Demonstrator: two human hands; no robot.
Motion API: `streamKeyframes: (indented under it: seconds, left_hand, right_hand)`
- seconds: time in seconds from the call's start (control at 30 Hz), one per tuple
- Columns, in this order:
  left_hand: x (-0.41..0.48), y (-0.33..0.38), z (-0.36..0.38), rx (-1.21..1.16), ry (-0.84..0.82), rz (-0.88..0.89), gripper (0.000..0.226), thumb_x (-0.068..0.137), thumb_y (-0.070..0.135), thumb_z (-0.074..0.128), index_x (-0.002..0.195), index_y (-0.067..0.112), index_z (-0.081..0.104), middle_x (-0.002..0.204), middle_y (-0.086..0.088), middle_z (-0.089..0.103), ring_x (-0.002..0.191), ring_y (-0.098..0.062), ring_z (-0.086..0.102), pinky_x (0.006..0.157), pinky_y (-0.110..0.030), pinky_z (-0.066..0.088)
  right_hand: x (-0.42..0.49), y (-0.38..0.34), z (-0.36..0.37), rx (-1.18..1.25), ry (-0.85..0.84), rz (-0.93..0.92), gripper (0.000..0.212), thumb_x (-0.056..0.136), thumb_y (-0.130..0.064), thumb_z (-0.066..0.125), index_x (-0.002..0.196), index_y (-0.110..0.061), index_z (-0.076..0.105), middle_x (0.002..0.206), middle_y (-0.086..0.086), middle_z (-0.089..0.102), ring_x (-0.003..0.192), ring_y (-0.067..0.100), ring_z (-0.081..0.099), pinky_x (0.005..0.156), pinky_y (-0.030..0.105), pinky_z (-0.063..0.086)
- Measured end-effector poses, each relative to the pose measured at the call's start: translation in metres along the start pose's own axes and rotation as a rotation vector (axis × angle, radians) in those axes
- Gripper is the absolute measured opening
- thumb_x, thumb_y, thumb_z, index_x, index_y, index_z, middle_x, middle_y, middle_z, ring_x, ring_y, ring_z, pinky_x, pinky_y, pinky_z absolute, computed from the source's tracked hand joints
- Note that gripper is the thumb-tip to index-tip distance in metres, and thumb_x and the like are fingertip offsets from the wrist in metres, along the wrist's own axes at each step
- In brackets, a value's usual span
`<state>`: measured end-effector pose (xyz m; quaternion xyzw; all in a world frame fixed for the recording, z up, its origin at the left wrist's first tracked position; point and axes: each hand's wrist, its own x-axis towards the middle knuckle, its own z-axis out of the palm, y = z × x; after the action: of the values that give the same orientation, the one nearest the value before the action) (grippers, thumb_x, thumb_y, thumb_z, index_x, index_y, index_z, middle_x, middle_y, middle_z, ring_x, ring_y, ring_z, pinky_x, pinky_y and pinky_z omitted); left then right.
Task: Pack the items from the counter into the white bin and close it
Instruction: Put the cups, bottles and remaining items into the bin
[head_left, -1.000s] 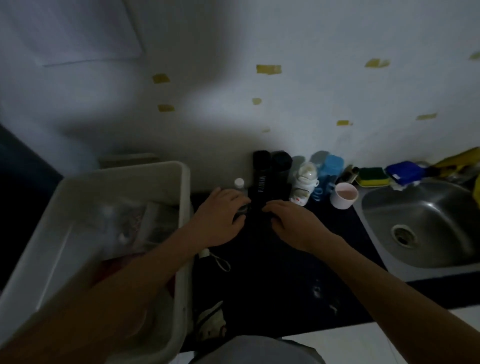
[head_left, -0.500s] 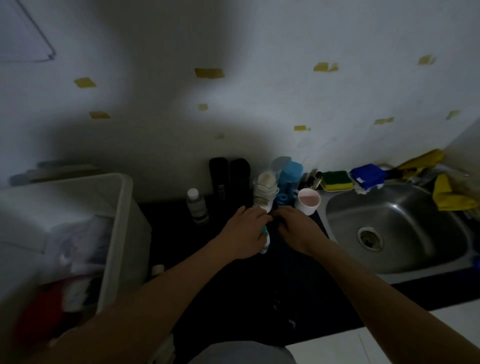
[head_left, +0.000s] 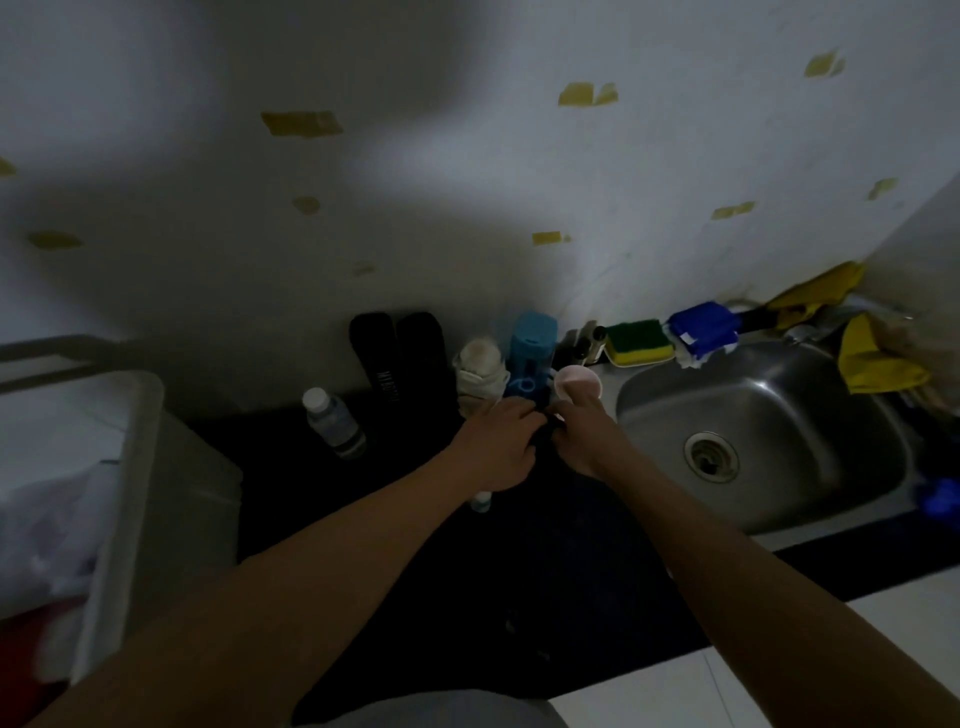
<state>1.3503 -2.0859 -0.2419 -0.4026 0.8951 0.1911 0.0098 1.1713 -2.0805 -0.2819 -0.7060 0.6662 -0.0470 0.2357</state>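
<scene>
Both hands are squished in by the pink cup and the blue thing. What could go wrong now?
The right hand is right up against the pink cup, which stands beside the sink, so a nudge might tip it in. The left hand works close to the blue container and the white item beside it, so they could topple. It is also very dark, so grabbing the wrong thing seems easy.

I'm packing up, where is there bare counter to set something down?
Bare black counter lies between the white bin and the small clear bottle, and along the front edge between your forearms. The back row, black cases to pink cup, is crowded; your left hand holds a pale tube there.
</scene>
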Motion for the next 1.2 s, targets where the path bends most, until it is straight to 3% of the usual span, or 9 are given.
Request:
streamKeyframes:
  seconds: [0.13, 0.3, 0.53, 0.67, 0.8, 0.93, 1.0, 1.1, 1.2]
  left_hand:
    - [0.010, 0.000, 0.005, 0.003, 0.022, -0.007, 0.048, 0.096, 0.022, 0.046, 0.143, 0.017, 0.043, 0.153, -0.004, 0.036, 0.139, -0.023, 0.032, 0.115, -0.041, 0.026]
    - [0.015, -0.005, 0.011, 0.054, -0.031, -0.022, 0.049, 0.097, 0.025, 0.045, 0.146, 0.018, 0.039, 0.160, -0.007, 0.020, 0.148, -0.025, 0.016, 0.119, -0.046, 0.017]
    - [0.002, -0.011, 0.016, 0.045, -0.068, -0.058, 0.047, 0.099, 0.025, 0.042, 0.146, 0.017, 0.038, 0.162, -0.007, 0.014, 0.149, -0.024, 0.013, 0.120, -0.043, 0.014]
    - [-0.006, -0.008, 0.016, -0.041, -0.017, -0.086, 0.045, 0.100, 0.024, 0.043, 0.144, 0.016, 0.042, 0.161, -0.006, 0.019, 0.147, -0.023, 0.017, 0.120, -0.043, 0.012]
    - [-0.013, -0.006, 0.018, -0.053, -0.037, -0.092, 0.045, 0.100, 0.025, 0.044, 0.144, 0.016, 0.042, 0.161, -0.006, 0.019, 0.148, -0.022, 0.015, 0.121, -0.042, 0.009]
    - [-0.019, -0.005, 0.013, -0.064, -0.007, -0.073, 0.045, 0.100, 0.024, 0.045, 0.144, 0.015, 0.043, 0.160, -0.007, 0.022, 0.146, -0.023, 0.019, 0.121, -0.039, 0.011]
    - [-0.023, -0.004, 0.010, -0.097, 0.014, -0.076, 0.045, 0.099, 0.022, 0.046, 0.143, 0.014, 0.043, 0.159, -0.008, 0.022, 0.146, -0.023, 0.020, 0.121, -0.036, 0.012]
    - [-0.030, -0.002, 0.002, -0.194, 0.036, -0.085, 0.050, 0.098, 0.020, 0.048, 0.147, 0.014, 0.038, 0.159, -0.007, 0.023, 0.146, -0.023, 0.021, 0.121, -0.036, 0.015]
    - [-0.038, 0.000, -0.013, -0.336, 0.135, -0.077, 0.049, 0.094, 0.017, 0.052, 0.142, 0.016, 0.042, 0.149, -0.007, 0.041, 0.135, -0.021, 0.038, 0.113, -0.032, 0.029]
  right_hand:
    - [0.018, 0.010, 0.008, -0.034, -0.120, 0.057, 0.045, 0.093, -0.020, 0.054, 0.137, -0.016, 0.048, 0.159, 0.015, 0.012, 0.148, 0.034, 0.007, 0.112, 0.050, 0.032]
    - [0.032, 0.013, 0.014, -0.085, -0.204, 0.096, 0.040, 0.095, -0.021, 0.049, 0.134, -0.015, 0.049, 0.145, 0.016, 0.038, 0.135, 0.033, 0.034, 0.103, 0.050, 0.042]
    - [0.023, 0.012, 0.025, -0.123, -0.151, 0.155, 0.052, 0.094, -0.007, 0.053, 0.143, -0.005, 0.037, 0.149, 0.023, 0.028, 0.139, 0.040, 0.026, 0.104, 0.050, 0.042]
    - [0.010, 0.014, 0.034, -0.052, -0.010, 0.158, 0.037, 0.097, -0.008, 0.043, 0.134, -0.003, 0.046, 0.141, 0.016, 0.038, 0.129, 0.033, 0.039, 0.103, 0.042, 0.039]
    - [0.012, 0.006, 0.024, 0.071, -0.215, 0.392, 0.054, 0.099, -0.037, 0.047, 0.139, -0.001, 0.043, 0.139, 0.021, 0.047, 0.121, 0.033, 0.050, 0.098, 0.035, 0.039]
    - [0.006, -0.008, 0.010, 0.028, -0.417, 0.412, 0.048, 0.103, -0.029, 0.038, 0.143, -0.002, 0.040, 0.146, 0.019, 0.043, 0.133, 0.033, 0.043, 0.111, 0.042, 0.036]
    - [-0.001, -0.021, 0.002, 0.030, -0.444, 0.484, 0.042, 0.099, -0.021, 0.047, 0.136, 0.000, 0.046, 0.139, 0.019, 0.050, 0.126, 0.035, 0.050, 0.105, 0.045, 0.042]
    - [-0.012, -0.037, -0.005, -0.045, -0.450, 0.331, 0.037, 0.100, -0.020, 0.044, 0.132, -0.003, 0.048, 0.135, 0.019, 0.051, 0.123, 0.036, 0.053, 0.101, 0.045, 0.045]
    - [-0.045, -0.032, 0.003, 0.102, 0.108, -0.015, 0.021, 0.094, -0.015, 0.054, 0.111, -0.008, 0.064, 0.122, 0.013, 0.062, 0.118, 0.033, 0.056, 0.094, 0.038, 0.048]
